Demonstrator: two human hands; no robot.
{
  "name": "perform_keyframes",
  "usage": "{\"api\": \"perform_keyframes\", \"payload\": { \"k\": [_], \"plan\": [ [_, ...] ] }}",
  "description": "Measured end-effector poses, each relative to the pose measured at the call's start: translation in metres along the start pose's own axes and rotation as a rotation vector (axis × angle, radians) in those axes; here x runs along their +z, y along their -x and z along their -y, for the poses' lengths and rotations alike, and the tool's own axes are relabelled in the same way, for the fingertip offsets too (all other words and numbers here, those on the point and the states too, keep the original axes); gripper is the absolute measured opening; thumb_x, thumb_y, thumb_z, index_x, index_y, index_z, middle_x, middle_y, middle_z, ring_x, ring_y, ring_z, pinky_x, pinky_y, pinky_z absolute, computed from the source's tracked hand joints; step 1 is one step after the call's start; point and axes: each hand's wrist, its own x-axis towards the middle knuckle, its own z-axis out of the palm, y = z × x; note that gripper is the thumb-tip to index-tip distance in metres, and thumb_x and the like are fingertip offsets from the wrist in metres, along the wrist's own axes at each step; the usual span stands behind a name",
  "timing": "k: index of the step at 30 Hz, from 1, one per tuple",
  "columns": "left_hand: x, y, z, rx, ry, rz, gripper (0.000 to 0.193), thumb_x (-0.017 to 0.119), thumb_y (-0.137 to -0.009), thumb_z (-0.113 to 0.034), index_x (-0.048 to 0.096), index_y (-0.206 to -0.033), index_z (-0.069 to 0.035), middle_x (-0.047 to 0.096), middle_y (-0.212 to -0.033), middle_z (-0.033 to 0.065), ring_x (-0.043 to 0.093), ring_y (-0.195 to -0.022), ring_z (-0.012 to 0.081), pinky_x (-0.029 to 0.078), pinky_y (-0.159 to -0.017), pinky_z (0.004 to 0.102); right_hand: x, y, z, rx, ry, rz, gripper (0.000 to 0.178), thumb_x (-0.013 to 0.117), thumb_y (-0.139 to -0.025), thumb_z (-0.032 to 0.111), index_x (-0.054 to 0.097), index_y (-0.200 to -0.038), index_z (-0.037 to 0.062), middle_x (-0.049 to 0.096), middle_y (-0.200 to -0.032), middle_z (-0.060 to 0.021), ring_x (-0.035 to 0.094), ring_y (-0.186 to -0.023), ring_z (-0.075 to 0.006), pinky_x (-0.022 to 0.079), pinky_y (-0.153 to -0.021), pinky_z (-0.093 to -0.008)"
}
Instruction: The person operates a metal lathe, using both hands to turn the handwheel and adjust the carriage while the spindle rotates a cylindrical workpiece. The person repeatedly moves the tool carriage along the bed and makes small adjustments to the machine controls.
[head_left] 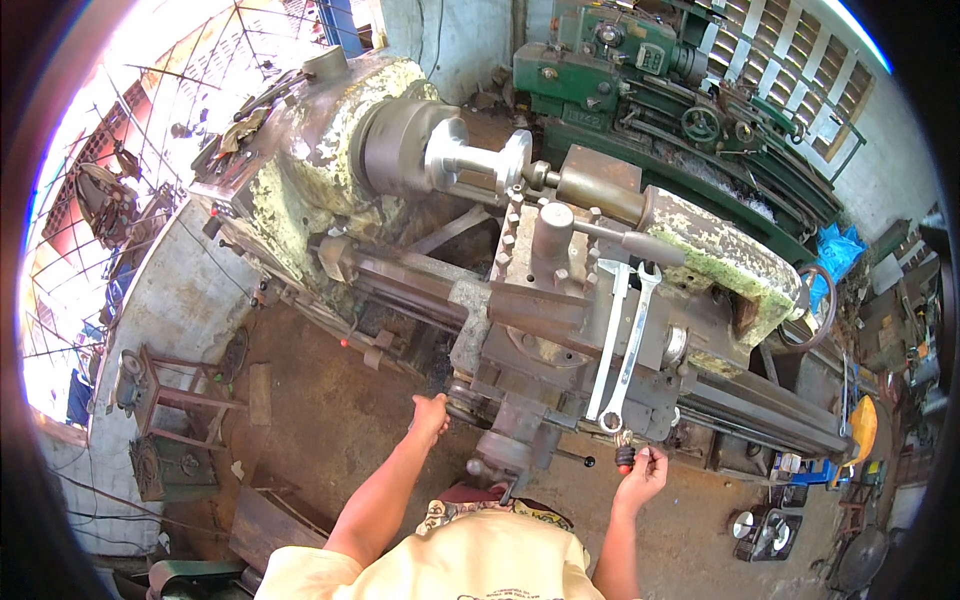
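Note:
On the left side of the carriage of a worn metal lathe, my left hand [431,416] is closed at the dark handwheel [466,402]; its grip is partly hidden. My right hand [645,477] has its fingers curled against a black ribbed lever knob [625,456] with a red tip. A shiny flanged spool-shaped metal workpiece [480,160] sits between the chuck [402,147] and the tailstock centre [541,176]. On the carriage, right of the tool post [552,232], a vernier caliper [607,345] and a combination wrench [634,350] lie side by side.
Behind stands a green lathe [600,110]. A ball-ended lever [588,461] juts out between my arms. A wooden stool [185,395] is at left, a blue plastic bag [840,255] and a yellow object [862,430] at right. Metal parts lie in a tray [768,532] on the floor.

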Motion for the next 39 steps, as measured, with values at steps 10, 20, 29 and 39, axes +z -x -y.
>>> {"api": "perform_keyframes", "payload": {
  "k": [10, 20, 29, 39],
  "plan": [
    [0.000, -0.003, 0.005, 0.033, 0.032, 0.008, 0.069, 0.056, -0.092, -0.024, 0.011, -0.133, 0.009, 0.050, -0.061, 0.0075, 0.044, -0.041, 0.0154, 0.034, -0.035, 0.0301, 0.003, 0.002, 0.015, 0.087, -0.062, 0.052, 0.007, 0.058, -0.095, 0.005, 0.059, -0.093, -0.0011, 0.053, -0.078, -0.0002, 0.048, -0.068, -0.0065, 0.042, -0.056, -0.0212],
    [-0.042, -0.026, -0.005, 0.287, -0.730, -0.294, 0.057, 0.061, -0.083, -0.046, 0.069, -0.101, 0.008, 0.067, -0.104, 0.0306, 0.064, -0.105, 0.0414, 0.050, -0.092, 0.0460, -0.006, 0.033, 0.027, -0.229, 0.217, 0.140, 0.009, 0.061, -0.090, 0.004, 0.062, -0.093, -0.0045, 0.062, -0.078, -0.0081, 0.057, -0.064, -0.0132, 0.047, -0.059, -0.0272],
    [-0.040, -0.070, 0.023, -0.071, -0.037, 0.129, 0.054, 0.053, -0.092, -0.035, 0.048, -0.128, 0.006, 0.066, -0.077, 0.0133, 0.060, -0.052, 0.0257, 0.048, -0.048, 0.0397, 0.037, 0.090, 0.024, 0.393, 0.262, 0.792, 0.042, 0.070, -0.089, 0.013, 0.055, -0.125, -0.0042, 0.067, -0.098, -0.0089, 0.061, -0.083, -0.0097, 0.051, -0.074, -0.0252],
    [0.014, 0.005, 0.054, -0.063, 0.541, 0.139, 0.054, 0.070, -0.087, -0.035, 0.038, -0.123, -0.011, 0.056, -0.093, 0.0061, 0.058, -0.081, 0.0209, 0.051, -0.069, 0.0413, 0.092, 0.125, 0.030, 0.442, 0.360, 0.785, 0.094, 0.077, -0.080, 0.043, 0.030, -0.144, -0.0078, 0.055, -0.133, -0.0275, 0.055, -0.123, -0.0341, 0.043, -0.102, -0.0397]
  ]
}}
